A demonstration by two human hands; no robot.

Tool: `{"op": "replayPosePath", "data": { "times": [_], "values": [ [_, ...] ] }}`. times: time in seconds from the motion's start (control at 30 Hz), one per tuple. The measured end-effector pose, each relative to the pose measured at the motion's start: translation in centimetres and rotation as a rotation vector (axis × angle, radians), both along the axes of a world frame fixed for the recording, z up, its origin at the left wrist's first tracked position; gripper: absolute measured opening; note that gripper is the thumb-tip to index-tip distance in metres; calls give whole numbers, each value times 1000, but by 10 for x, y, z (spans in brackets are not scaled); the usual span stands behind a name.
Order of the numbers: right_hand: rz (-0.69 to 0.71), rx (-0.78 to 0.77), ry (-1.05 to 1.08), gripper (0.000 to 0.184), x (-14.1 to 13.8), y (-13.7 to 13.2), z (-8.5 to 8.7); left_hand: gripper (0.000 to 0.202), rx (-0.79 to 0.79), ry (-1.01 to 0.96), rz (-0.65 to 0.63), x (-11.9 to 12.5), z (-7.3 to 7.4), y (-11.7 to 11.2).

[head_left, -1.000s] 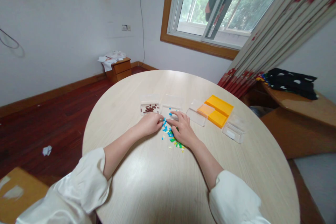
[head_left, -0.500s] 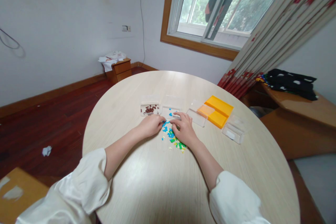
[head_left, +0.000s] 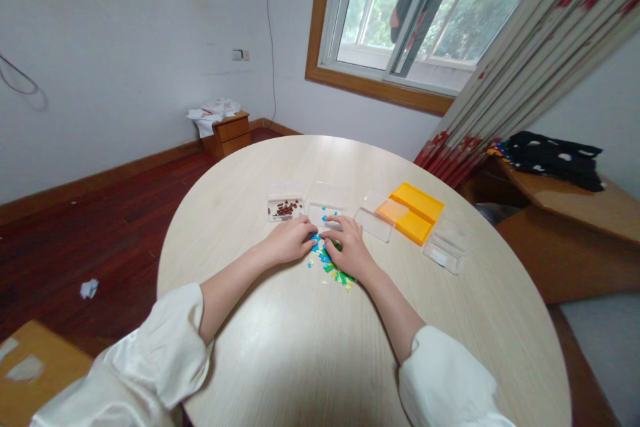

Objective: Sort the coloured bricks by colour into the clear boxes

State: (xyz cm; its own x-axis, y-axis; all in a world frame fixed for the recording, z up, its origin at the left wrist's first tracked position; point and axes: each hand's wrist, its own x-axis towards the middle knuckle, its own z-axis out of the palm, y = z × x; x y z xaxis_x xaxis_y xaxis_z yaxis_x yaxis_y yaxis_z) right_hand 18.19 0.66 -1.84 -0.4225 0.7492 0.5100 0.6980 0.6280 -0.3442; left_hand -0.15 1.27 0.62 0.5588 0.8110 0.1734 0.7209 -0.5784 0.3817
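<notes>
A loose pile of small plastic toy bricks lies on the table, with blue bricks (head_left: 315, 243) at its far end and green bricks (head_left: 344, 277) mixed with yellow and pale ones nearer me. My left hand (head_left: 291, 240) is at the pile's left edge, its fingers bent and closed in by the blue bricks; what is between the fingertips is too small to make out. Over the right side of the pile is my right hand (head_left: 350, 247), fingers apart, index reaching forward. Just beyond it, a clear plastic box (head_left: 315, 215) holds a few blue bricks.
Left of that box, another clear box (head_left: 271, 215) contains brown pieces. To the right are a clear lid (head_left: 377, 229), an open yellow case (head_left: 425, 203) and a further clear box (head_left: 443, 256). The round table (head_left: 300, 347) has a curved edge; a window and curtain are behind.
My right hand has shifted slightly left toward my left hand, its fingers drawing closer to the blue bricks. My left hand has moved very little.
</notes>
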Motion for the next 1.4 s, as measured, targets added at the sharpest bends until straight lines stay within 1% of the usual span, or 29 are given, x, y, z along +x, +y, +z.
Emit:
{"op": "replayPosePath", "data": {
  "times": [0.17,0.3,0.43,0.6,0.7,0.77,0.87,1.0,1.2,1.3,1.4],
  "values": [
    [-3,2,19,20,1,1,-1,22,-30,27,27,2,1,0],
    [-18,60,62,20,1,1,0,21,-26,12,22,2,-2,3],
    [51,90,74,18,-2,-1,5,20,-16,-3,19,-1,-1,4],
    [126,79,-68,20,-8,-8,14,17,5,7,31,-7,7,7],
    [150,39,-178,22,-10,-10,17,17,-16,55,-5,-8,8,7],
    [162,9,-210,23,-10,-10,16,17,-27,67,-21,-7,7,7],
    [175,-12,-188,23,-10,-9,13,17,-36,52,-3,-4,4,6],
    [178,-10,-138,23,-10,-7,8,17,-31,58,29,-3,2,7],
    [170,-6,-129,20,-9,-5,7,17,-22,64,30,-4,0,8],
    [166,-16,-127,17,-9,-4,7,17,-23,58,35,-4,0,8],
    [162,-24,-122,16,-10,-4,7,15,-38,4,30,-5,3,8]
  ]
}}
